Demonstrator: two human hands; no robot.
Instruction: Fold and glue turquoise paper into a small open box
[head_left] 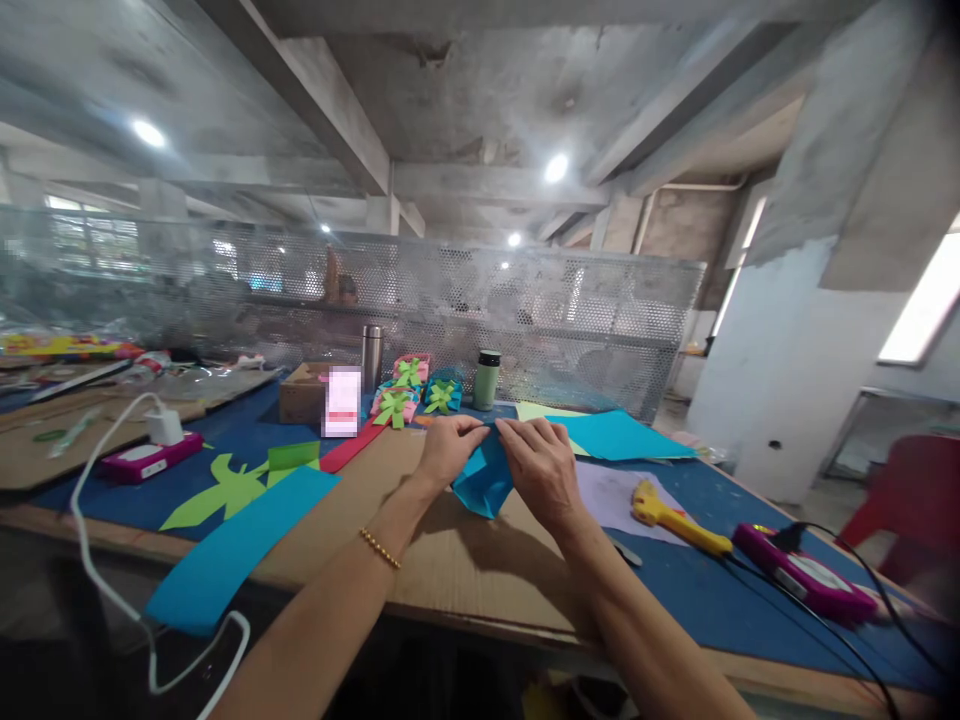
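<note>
A folded piece of blue paper point(486, 482) is held up over the brown cardboard sheet point(465, 575) between my two hands. My left hand point(452, 450) pinches its upper left edge with thumb and fingers. On the other side, my right hand point(541, 462) grips the upper right edge, its fingertips close to the left ones. Part of the paper is hidden behind the fingers. To the left lie a long blue paper strip point(240, 540), green leaf-shaped cutouts point(221, 495) and a red strip point(352, 445).
Right: a yellow glue gun point(679, 520) on lilac paper point(611, 490), a purple power strip point(802, 575) with black cords, blue sheets point(622, 435). Back: small bow-topped paper pieces point(409, 372), a green bottle point(487, 382), a steel flask point(372, 355), a cardboard box point(301, 393). Left: another power strip point(154, 457).
</note>
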